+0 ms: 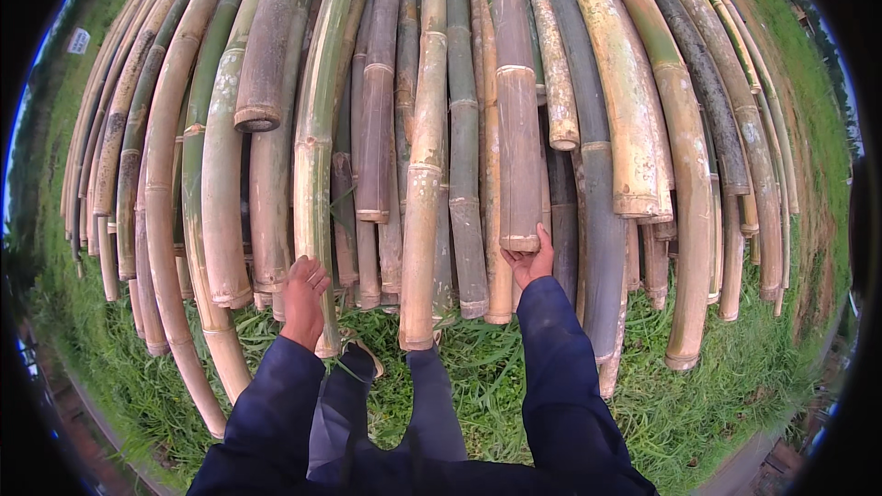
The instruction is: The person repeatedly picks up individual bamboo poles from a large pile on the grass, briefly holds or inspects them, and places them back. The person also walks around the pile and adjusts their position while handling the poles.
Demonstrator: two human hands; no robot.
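My right hand point(530, 262) is at the near end of a brownish-purple bamboo pole point(518, 156). Its palm faces up, with the fingers under the cut end and the thumb along the right side. My left hand point(305, 298) is closed with curled fingers, just beside a green-and-tan bamboo pole point(319, 129) near that pole's lower end. Whatever those fingers may hold is hidden. Between my hands, a tan bamboo pole point(425, 184) with pale blotches reaches down toward my legs.
Many more bamboo poles are stacked side by side, their ends uneven; a long tan one point(161, 174) juts out at left and another point(684, 220) at right. Green grass point(491, 395) lies underfoot around my legs point(432, 404). A small white sign point(79, 41) stands far left.
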